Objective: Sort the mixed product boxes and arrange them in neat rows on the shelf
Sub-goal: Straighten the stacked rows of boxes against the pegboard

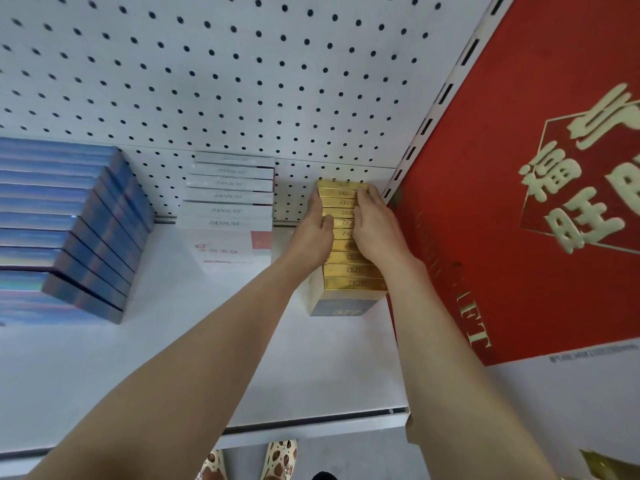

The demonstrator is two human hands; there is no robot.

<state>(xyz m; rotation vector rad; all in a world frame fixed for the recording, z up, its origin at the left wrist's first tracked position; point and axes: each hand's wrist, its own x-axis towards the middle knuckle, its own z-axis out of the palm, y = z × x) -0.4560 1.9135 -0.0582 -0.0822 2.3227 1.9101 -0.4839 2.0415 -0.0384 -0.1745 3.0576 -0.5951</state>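
A row of several gold-topped boxes (353, 271) runs from the pegboard back wall toward me at the right of the white shelf (214, 358). My left hand (313, 233) lies against the row's left side, fingers reaching to the back boxes. On top of the row at its right rests my right hand (375, 226), fingers stretched toward the back. A row of white boxes (228, 202) stands in the middle. Several blue boxes (69, 230) form a row at the left.
A large red gift box (519, 202) with gold characters stands right of the shelf upright (429, 126). The pegboard wall (207, 81) closes the back. The shelf's front edge (311, 420) runs below my forearms, with patterned shoes (277, 459) on the floor beneath.
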